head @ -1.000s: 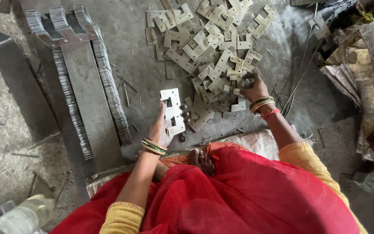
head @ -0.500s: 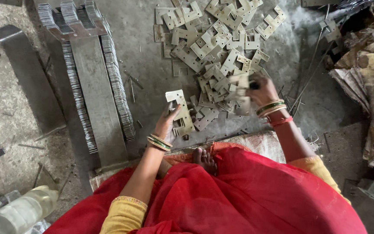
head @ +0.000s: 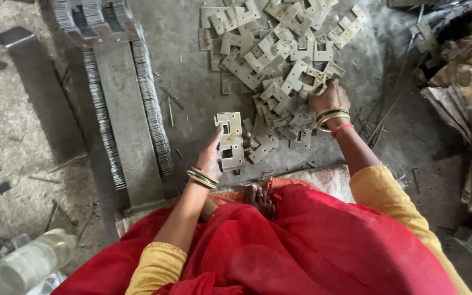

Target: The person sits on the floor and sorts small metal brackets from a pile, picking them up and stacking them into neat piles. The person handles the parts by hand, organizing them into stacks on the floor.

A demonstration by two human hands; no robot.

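Note:
My left hand holds a small stack of pale E-shaped metal plates upright just above the floor. My right hand reaches into a loose pile of the same stamped plates, its fingers curled on a plate at the pile's near edge. Both wrists wear bangles. My sleeves are yellow and red cloth covers my lap. A bare foot shows at the cloth's edge.
A long metal block lies to the left, with rows of stacked plates packed along both its sides. A plastic bottle lies at the bottom left. Crumpled sacking and thin rods lie at the right.
My right hand moved a little farther into the pile. My left hand kept the stack, which sits slightly more upright. The camera shifted left.

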